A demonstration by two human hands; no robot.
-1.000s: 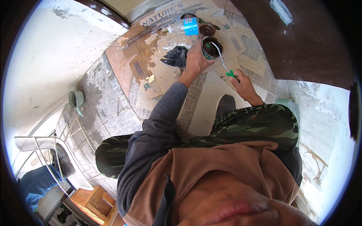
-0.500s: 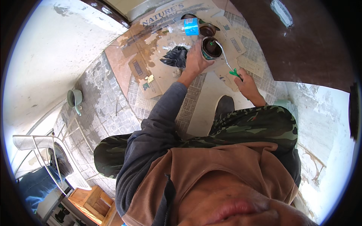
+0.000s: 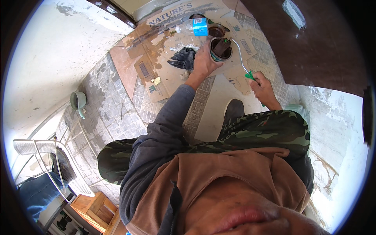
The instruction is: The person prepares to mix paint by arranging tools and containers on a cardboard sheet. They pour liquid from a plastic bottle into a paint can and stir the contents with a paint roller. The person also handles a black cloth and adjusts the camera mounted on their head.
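My left hand is closed around the near left side of a paint can that has dark brown paint inside. In my right hand is the green handle of a small paint roller with a bent wire frame. The dark, paint-covered roller sleeve tilts at the can's mouth, its green end up. Behind the can lie a clear plastic bottle with a blue label and a brown-stained round container. A crumpled black plastic bag rests left of my left hand.
Stained flattened cardboard covers the tiled floor under the can. A dark brown panel rises at the right. On the left are a grey-green dipper, a white metal rack and a wooden stool.
My right hand has moved slightly right and nearer, and the roller sleeve has come up from inside the can, showing more of its length. My left hand stays on the can.
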